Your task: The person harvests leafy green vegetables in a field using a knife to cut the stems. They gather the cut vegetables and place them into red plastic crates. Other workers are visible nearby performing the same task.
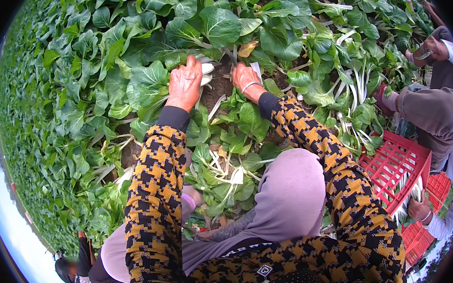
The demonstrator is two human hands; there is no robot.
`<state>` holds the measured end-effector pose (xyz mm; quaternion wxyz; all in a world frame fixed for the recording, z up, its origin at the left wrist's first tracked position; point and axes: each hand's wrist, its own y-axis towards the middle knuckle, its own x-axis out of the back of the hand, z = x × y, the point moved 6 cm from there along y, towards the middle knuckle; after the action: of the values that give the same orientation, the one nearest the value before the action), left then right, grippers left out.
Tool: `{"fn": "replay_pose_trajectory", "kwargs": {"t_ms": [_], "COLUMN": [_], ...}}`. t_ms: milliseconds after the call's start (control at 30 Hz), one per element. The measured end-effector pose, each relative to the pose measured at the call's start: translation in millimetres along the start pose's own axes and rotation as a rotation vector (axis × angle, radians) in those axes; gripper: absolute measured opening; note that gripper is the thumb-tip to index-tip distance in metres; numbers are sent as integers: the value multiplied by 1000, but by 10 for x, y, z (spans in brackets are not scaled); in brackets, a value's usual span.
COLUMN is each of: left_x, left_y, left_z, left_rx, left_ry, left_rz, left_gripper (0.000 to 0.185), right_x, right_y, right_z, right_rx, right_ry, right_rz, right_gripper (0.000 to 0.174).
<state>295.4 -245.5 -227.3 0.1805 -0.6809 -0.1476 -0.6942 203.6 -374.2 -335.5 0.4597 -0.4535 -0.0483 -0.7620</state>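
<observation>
My left hand (186,83) is closed around a bunch of bok choy, whose white cut-looking stem bases (206,72) stick out on its right. The bunch's green leaves (149,83) spread out to the left of the hand. Close beside it, over bare soil (217,83), my right hand (244,78) grips a knife whose grey blade (230,55) points away from me among the stems. Its handle is mostly hidden in my fist. A white strip (256,70) shows at that hand's right side; what it is, I cannot tell.
Growing bok choy (69,93) fills the field ahead and left. Trimmed leaves (228,173) lie between my legs. At right, a red plastic crate (396,169) holds greens, with a co-worker's hand (419,209) at it. Another person's hand (436,48) holds a metal tool.
</observation>
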Motion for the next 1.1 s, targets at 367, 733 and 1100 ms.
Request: {"fn": "replay_pose_trajectory", "kwargs": {"t_ms": [367,733,1100], "left_x": [-8,1262,1958], "left_y": [-338,-871,-1394], "left_z": [-93,-349,71], "left_rx": [71,131,411], "left_ry": [-182,-673,-1551], "left_rz": [46,-168,-194], "left_gripper": [55,52,53], "right_x": [-153,974,2147], "right_y": [10,-826,-980], "right_z": [-189,226,1263], "right_rx": [232,-11,328], "right_ry": [-63,1383,910], "right_rz": [235,353,187], "right_gripper": [25,35,33]}}
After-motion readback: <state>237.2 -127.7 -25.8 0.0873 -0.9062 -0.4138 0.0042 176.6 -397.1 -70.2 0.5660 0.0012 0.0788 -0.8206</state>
